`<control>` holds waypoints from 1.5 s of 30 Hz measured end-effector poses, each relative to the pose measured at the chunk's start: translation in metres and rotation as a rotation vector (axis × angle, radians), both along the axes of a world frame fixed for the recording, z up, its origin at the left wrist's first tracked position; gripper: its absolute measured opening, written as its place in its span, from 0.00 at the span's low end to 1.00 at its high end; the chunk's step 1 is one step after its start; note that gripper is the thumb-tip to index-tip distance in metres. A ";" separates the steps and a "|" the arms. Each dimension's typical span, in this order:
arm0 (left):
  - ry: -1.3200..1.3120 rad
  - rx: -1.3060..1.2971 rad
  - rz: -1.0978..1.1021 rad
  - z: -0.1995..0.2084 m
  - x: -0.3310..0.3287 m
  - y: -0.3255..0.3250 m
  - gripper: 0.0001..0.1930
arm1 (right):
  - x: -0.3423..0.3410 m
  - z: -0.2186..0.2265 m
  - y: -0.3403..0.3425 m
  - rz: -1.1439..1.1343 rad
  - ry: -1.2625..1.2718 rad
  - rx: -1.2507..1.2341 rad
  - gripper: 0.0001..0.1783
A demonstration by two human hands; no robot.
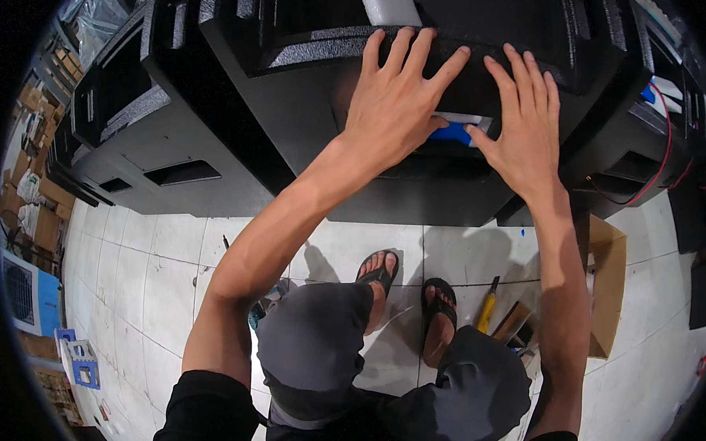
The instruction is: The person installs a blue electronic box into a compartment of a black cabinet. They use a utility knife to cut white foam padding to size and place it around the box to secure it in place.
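A large black textured cabinet (301, 104), with a recessed opening at its top and a cutout in its front panel, stands before me. My left hand (391, 104) lies on that panel with fingers spread, its fingertips at the front rim. Beside it, my right hand (526, 126) also rests on the panel, fingers stretched out and apart. Both thumbs reach down to a blue and white piece (450, 132) at the cutout, whose kind I cannot make out. A white strip-like piece (389, 4) sticks up inside the top opening, just beyond my left fingertips.
Similar black cabinets stand at left (168, 142) and right (626, 161); a red wire (667, 128) hangs over the right one. By my feet on the tiled floor (127, 270) lie a yellow-handled cutter (487, 311) and an open cardboard box (608, 280). A blue-and-white stool (84, 366) stands far left.
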State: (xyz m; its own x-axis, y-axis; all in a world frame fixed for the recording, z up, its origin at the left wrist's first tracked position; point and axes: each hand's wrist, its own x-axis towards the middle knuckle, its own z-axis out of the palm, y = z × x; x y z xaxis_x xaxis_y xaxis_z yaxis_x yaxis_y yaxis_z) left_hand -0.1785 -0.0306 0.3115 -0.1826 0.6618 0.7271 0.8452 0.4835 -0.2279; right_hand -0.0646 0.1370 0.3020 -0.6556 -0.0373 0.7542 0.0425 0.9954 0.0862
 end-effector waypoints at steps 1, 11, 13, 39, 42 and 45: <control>-0.018 -0.012 -0.033 0.001 0.000 -0.002 0.49 | 0.001 -0.001 0.000 -0.001 0.006 0.006 0.49; 0.036 -0.018 -0.032 -0.002 -0.004 -0.001 0.48 | -0.006 -0.010 0.011 0.029 0.102 0.055 0.47; 0.053 -0.008 -0.062 -0.003 -0.007 -0.002 0.47 | -0.005 -0.008 0.011 0.035 0.105 0.047 0.45; 0.075 -0.160 0.119 0.006 -0.022 -0.051 0.51 | -0.007 -0.009 -0.002 -0.066 0.064 0.084 0.50; 0.005 -0.081 0.135 0.002 -0.029 -0.070 0.54 | -0.017 0.000 -0.025 -0.005 0.082 0.133 0.52; 0.028 -0.051 0.072 0.000 -0.025 -0.064 0.54 | -0.038 0.000 -0.039 0.083 0.085 0.148 0.53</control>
